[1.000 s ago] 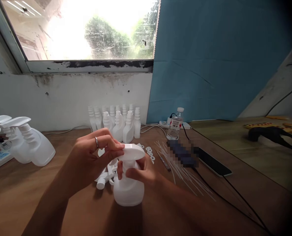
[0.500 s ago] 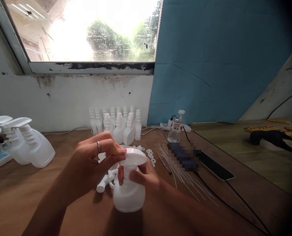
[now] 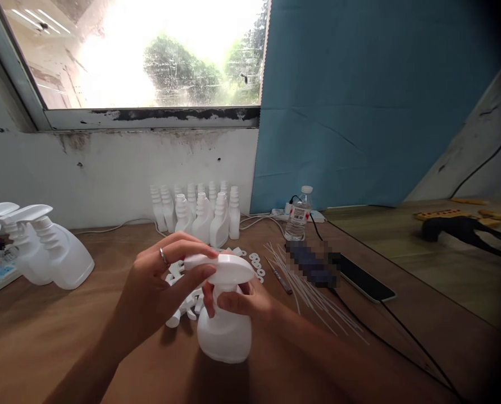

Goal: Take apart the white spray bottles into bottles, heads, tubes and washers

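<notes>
A white spray bottle (image 3: 225, 336) stands on the table in front of me, its spray head (image 3: 233, 268) sitting on the neck. My left hand (image 3: 162, 280), with a ring on one finger, pinches the left end of the spray head between thumb and fingers. Around the bottle's neck, just below the head, my right hand (image 3: 248, 303) is wrapped, thumb in front. Behind my hands lies a pile of small white plastic parts (image 3: 187, 306), partly hidden by them.
Several white bottles without heads (image 3: 202, 219) stand by the wall. At the left are spray bottles with heads (image 3: 65, 255). To the right lie white rings (image 3: 256, 264), thin white tubes (image 3: 313, 297), a pen-like tool (image 3: 281, 278), a water bottle (image 3: 299, 216) and a phone (image 3: 366, 278) with a cable.
The spray head has turned, so its left end now points to the left in my left hand's grip. The right hand keeps its hold on the neck. The view has shifted slightly.
</notes>
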`<state>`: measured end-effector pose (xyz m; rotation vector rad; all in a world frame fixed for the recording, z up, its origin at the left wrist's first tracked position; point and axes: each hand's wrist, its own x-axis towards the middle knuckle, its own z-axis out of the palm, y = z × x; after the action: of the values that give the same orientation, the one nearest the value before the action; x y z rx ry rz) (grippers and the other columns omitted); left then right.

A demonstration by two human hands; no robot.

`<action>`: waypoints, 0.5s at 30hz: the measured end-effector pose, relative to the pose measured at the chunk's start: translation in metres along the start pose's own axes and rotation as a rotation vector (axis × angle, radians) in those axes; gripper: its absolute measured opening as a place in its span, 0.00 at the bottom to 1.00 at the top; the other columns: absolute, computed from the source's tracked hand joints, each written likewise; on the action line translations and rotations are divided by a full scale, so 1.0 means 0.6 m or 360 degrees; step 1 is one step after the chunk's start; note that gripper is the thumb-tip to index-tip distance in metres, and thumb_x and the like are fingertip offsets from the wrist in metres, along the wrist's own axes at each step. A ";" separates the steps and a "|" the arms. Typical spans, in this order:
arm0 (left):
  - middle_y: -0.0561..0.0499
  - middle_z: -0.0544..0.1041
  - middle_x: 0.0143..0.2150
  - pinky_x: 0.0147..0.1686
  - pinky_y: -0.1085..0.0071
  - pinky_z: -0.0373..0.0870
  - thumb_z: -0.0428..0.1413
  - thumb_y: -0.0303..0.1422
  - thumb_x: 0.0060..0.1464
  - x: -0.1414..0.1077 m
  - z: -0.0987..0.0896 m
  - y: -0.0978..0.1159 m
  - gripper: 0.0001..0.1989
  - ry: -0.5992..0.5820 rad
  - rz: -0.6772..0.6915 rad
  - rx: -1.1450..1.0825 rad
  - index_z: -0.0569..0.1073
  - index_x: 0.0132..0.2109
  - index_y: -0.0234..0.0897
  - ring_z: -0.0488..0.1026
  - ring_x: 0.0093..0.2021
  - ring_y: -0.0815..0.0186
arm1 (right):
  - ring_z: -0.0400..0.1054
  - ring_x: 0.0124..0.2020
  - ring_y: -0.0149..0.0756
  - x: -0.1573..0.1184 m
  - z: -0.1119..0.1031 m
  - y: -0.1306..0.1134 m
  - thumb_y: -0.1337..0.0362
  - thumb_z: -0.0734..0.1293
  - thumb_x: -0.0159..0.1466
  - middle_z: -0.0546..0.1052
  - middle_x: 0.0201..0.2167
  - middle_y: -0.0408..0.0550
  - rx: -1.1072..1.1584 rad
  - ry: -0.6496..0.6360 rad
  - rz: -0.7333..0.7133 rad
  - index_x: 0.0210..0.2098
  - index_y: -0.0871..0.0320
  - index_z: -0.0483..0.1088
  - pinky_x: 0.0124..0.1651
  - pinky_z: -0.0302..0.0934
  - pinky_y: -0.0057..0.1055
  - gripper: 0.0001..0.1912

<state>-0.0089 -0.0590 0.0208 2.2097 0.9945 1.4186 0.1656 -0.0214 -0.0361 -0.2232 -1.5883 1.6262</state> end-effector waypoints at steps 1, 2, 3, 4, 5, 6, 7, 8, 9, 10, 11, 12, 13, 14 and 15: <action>0.49 0.73 0.43 0.42 0.71 0.70 0.57 0.30 0.57 -0.010 0.004 -0.008 0.12 0.0043 -0.0015 -0.0024 0.72 0.49 0.45 0.72 0.42 0.67 | 0.66 0.28 0.32 0.001 -0.003 -0.003 0.56 0.73 0.53 0.72 0.26 0.42 -0.0021 -0.0058 0.0040 0.35 0.58 0.65 0.33 0.60 0.30 0.17; 0.48 0.72 0.48 0.47 0.69 0.70 0.57 0.31 0.58 -0.022 0.008 -0.017 0.16 0.0089 -0.0037 -0.0050 0.69 0.53 0.46 0.71 0.47 0.65 | 0.66 0.28 0.32 0.002 -0.005 -0.005 0.55 0.73 0.52 0.72 0.26 0.42 -0.0044 -0.0119 0.0091 0.33 0.59 0.67 0.33 0.59 0.29 0.17; 0.47 0.70 0.52 0.51 0.67 0.68 0.56 0.33 0.59 -0.037 0.013 -0.027 0.19 0.0132 -0.0076 -0.0080 0.66 0.56 0.47 0.69 0.50 0.64 | 0.65 0.28 0.31 0.002 -0.008 -0.007 0.54 0.72 0.52 0.71 0.25 0.42 -0.0070 -0.0175 0.0149 0.31 0.59 0.68 0.33 0.58 0.28 0.17; 0.46 0.68 0.55 0.54 0.65 0.67 0.55 0.34 0.59 -0.054 0.018 -0.037 0.21 0.0162 -0.0141 -0.0109 0.63 0.58 0.48 0.68 0.53 0.62 | 0.64 0.28 0.31 0.003 -0.009 -0.008 0.53 0.72 0.51 0.71 0.24 0.42 -0.0095 -0.0219 0.0208 0.29 0.60 0.69 0.32 0.57 0.28 0.16; 0.46 0.67 0.56 0.54 0.64 0.68 0.53 0.36 0.60 -0.074 0.025 -0.047 0.21 0.0173 -0.0227 -0.0137 0.61 0.59 0.48 0.68 0.54 0.61 | 0.63 0.28 0.31 0.002 -0.010 -0.009 0.53 0.71 0.51 0.71 0.24 0.43 -0.0113 -0.0251 0.0263 0.27 0.60 0.69 0.32 0.56 0.27 0.16; 0.45 0.68 0.56 0.53 0.64 0.69 0.53 0.38 0.60 -0.096 0.033 -0.057 0.21 0.0161 -0.0340 -0.0168 0.60 0.60 0.49 0.69 0.54 0.61 | 0.63 0.28 0.30 0.002 -0.010 -0.009 0.52 0.71 0.51 0.71 0.24 0.43 -0.0120 -0.0259 0.0294 0.25 0.61 0.70 0.32 0.55 0.27 0.17; 0.45 0.70 0.54 0.52 0.64 0.71 0.52 0.40 0.60 -0.119 0.042 -0.066 0.22 0.0128 -0.0454 -0.0197 0.60 0.60 0.49 0.70 0.53 0.60 | 0.62 0.28 0.30 0.001 -0.010 -0.009 0.52 0.71 0.51 0.71 0.24 0.44 -0.0115 -0.0247 0.0302 0.24 0.61 0.70 0.31 0.55 0.27 0.17; 0.45 0.72 0.52 0.51 0.64 0.72 0.53 0.42 0.59 -0.143 0.052 -0.074 0.23 0.0069 -0.0549 -0.0219 0.60 0.60 0.48 0.72 0.51 0.59 | 0.62 0.27 0.30 0.000 -0.008 -0.009 0.51 0.71 0.51 0.72 0.24 0.44 -0.0102 -0.0230 0.0292 0.24 0.61 0.71 0.31 0.55 0.27 0.17; 0.45 0.73 0.51 0.50 0.62 0.73 0.54 0.44 0.57 -0.165 0.064 -0.081 0.25 0.0005 -0.0618 -0.0232 0.60 0.60 0.48 0.73 0.50 0.57 | 0.62 0.28 0.30 -0.002 -0.006 -0.009 0.51 0.71 0.51 0.72 0.25 0.44 -0.0078 -0.0220 0.0279 0.26 0.61 0.71 0.31 0.56 0.27 0.17; 0.44 0.73 0.53 0.51 0.61 0.73 0.55 0.46 0.55 -0.187 0.076 -0.088 0.28 -0.0033 -0.0671 -0.0214 0.60 0.61 0.48 0.73 0.51 0.56 | 0.63 0.28 0.30 -0.004 -0.003 -0.010 0.51 0.71 0.52 0.73 0.26 0.45 -0.0050 -0.0237 0.0276 0.28 0.61 0.72 0.32 0.56 0.27 0.17; 0.43 0.72 0.56 0.52 0.59 0.72 0.57 0.47 0.53 -0.206 0.088 -0.093 0.31 -0.0039 -0.0709 -0.0169 0.61 0.61 0.47 0.73 0.52 0.53 | 0.64 0.29 0.30 -0.006 0.000 -0.011 0.51 0.71 0.52 0.74 0.28 0.45 -0.0017 -0.0272 0.0281 0.30 0.61 0.72 0.33 0.57 0.27 0.18; 0.42 0.70 0.59 0.53 0.58 0.72 0.58 0.48 0.51 -0.223 0.099 -0.097 0.32 -0.0026 -0.0737 -0.0120 0.62 0.61 0.47 0.72 0.53 0.52 | 0.65 0.30 0.31 -0.008 0.004 -0.011 0.51 0.71 0.53 0.74 0.30 0.46 0.0016 -0.0308 0.0288 0.33 0.61 0.73 0.34 0.58 0.27 0.19; 0.42 0.68 0.62 0.53 0.58 0.72 0.58 0.47 0.51 -0.236 0.108 -0.099 0.32 0.0005 -0.0761 -0.0072 0.63 0.61 0.47 0.72 0.54 0.51 | 0.67 0.32 0.31 -0.011 0.009 -0.011 0.51 0.71 0.53 0.75 0.31 0.47 0.0049 -0.0333 0.0287 0.35 0.61 0.72 0.35 0.59 0.28 0.20; 0.43 0.66 0.63 0.52 0.58 0.72 0.58 0.47 0.51 -0.247 0.116 -0.101 0.31 0.0039 -0.0777 -0.0033 0.64 0.60 0.48 0.72 0.54 0.51 | 0.68 0.32 0.32 -0.014 0.014 -0.011 0.50 0.71 0.53 0.75 0.33 0.48 0.0087 -0.0335 0.0273 0.38 0.61 0.72 0.35 0.60 0.28 0.21; 0.44 0.67 0.63 0.51 0.60 0.73 0.57 0.47 0.52 -0.256 0.120 -0.101 0.29 0.0069 -0.0788 -0.0005 0.65 0.59 0.48 0.73 0.53 0.51 | 0.68 0.33 0.32 -0.017 0.019 -0.011 0.50 0.72 0.54 0.75 0.34 0.48 0.0129 -0.0323 0.0260 0.41 0.60 0.71 0.35 0.60 0.28 0.23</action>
<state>-0.0075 -0.1186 -0.1489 1.7609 1.4272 1.2334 0.1676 -0.0377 -0.0323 -0.1520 -1.6868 1.8855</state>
